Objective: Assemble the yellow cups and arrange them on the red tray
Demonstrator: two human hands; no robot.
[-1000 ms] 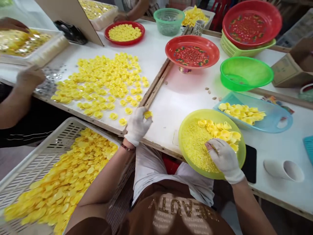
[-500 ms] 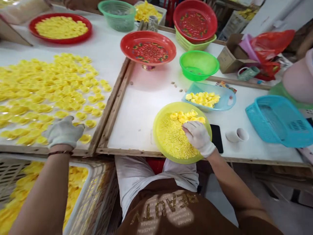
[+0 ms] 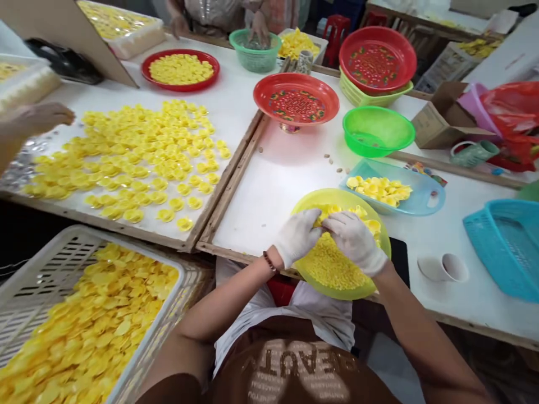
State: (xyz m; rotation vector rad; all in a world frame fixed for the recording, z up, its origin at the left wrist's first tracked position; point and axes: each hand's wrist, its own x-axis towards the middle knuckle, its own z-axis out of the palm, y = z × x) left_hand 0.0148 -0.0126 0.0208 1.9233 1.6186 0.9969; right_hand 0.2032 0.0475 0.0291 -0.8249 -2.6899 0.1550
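Head view — gloved hands (image 3: 297, 238) (image 3: 353, 244) — plastic bowl (image 3: 343, 197)

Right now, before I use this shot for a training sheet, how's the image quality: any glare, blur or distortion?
In the head view, the light is bright, with a reddish glow on the white tabletop beneath the red footed dish; the wide lens seems to bend the white plastic crate at lower left; the gloved left hand and gloved right hand show no strong blur.
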